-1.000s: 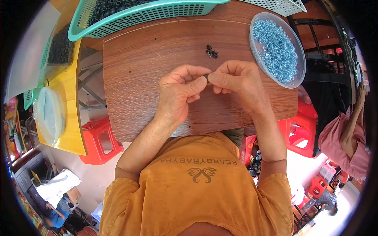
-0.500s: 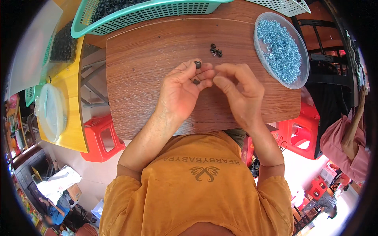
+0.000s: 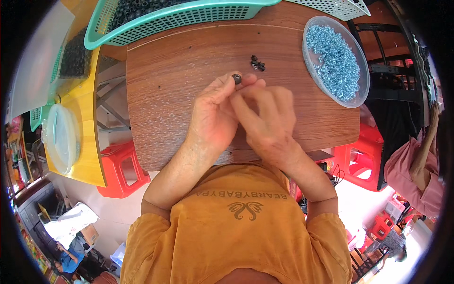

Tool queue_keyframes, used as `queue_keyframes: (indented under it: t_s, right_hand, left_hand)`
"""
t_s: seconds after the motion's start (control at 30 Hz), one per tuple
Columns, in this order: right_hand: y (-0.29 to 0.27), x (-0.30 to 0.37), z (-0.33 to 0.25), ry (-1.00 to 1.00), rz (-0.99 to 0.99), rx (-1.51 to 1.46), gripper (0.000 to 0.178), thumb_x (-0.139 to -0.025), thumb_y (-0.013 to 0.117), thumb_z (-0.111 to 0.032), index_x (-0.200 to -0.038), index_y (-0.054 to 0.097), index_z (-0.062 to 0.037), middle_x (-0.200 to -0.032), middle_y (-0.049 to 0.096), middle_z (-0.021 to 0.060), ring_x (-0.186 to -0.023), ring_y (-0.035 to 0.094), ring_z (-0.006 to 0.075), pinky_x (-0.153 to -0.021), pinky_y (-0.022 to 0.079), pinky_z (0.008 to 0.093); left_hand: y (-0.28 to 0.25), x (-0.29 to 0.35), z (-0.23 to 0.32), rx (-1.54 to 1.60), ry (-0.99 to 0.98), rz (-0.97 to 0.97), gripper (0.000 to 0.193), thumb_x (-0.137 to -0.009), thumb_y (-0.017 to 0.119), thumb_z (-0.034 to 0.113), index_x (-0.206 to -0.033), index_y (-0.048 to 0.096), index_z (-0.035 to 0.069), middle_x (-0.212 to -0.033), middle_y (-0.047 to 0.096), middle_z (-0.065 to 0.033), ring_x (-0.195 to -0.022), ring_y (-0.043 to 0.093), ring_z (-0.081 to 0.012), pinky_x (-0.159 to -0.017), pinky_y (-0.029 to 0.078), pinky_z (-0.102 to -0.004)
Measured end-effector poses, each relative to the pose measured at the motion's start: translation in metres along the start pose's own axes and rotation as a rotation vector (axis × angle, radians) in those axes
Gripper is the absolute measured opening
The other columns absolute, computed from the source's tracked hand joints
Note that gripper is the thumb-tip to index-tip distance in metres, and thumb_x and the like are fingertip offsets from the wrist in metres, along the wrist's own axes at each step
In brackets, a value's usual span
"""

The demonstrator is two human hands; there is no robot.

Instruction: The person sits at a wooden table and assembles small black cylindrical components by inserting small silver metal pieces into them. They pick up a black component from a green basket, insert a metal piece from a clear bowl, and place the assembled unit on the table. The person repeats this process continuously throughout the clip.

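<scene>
My brown table (image 3: 165, 109): few dark bits (image 3: 257, 63) past centre, clear tub (image 3: 309, 62) of blue beads (image 3: 343, 71) right, green basket (image 3: 189, 17) far edge.

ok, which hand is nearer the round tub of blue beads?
Right. The right hand is left of the tub, on the person's side; the left hand is farther left, pinching a dark bead.

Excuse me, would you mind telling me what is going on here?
The person's left hand holds a small dark round piece; the blurred right hand partly covers the left palm, its grip hidden. Dark bits lie on the brown table, left of a round tub of blue pieces.
</scene>
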State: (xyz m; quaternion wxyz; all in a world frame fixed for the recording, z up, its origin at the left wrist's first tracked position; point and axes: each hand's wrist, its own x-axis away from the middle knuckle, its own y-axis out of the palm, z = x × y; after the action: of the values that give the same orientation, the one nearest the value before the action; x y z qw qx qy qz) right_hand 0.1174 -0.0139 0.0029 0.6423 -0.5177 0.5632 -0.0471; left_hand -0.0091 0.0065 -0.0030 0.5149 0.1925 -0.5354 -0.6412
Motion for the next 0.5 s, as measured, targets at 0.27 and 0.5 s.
queue_keyframes:
  t_s: [0.27, 0.5]
  right_hand:
    - [0.001, 0.003, 0.002, 0.085, -0.075, -0.18, 0.021, -0.064, 0.057, -0.003, -0.085, 0.057, -0.001, -0.081, 0.051, 0.01, -0.071, 0.048, 0.0247, -0.059, 0.039, 0.0341]
    - [-0.023, 0.001, 0.011, 0.495, -0.026, -0.561, 0.025, -0.07, 0.064, 0.002, -0.094, 0.064, -0.0052, -0.081, 0.061, 0.0061, -0.076, 0.053, 0.0219, -0.065, 0.043, 0.0316]
  left_hand:
    - [-0.007, 0.003, -0.003, -0.042, -0.005, -0.047, 0.018, -0.091, 0.048, 0.015, -0.1, 0.057, 0.002, -0.11, 0.058, -0.0151, -0.108, 0.051, -0.0246, -0.094, 0.039, -0.0384]
    - [-0.004, 0.004, -0.001, -0.191, 0.022, 0.019, 0.019, -0.088, 0.055, 0.015, -0.103, 0.055, 0.003, -0.099, 0.06, -0.0102, -0.093, 0.056, -0.0194, -0.08, 0.044, -0.0331]
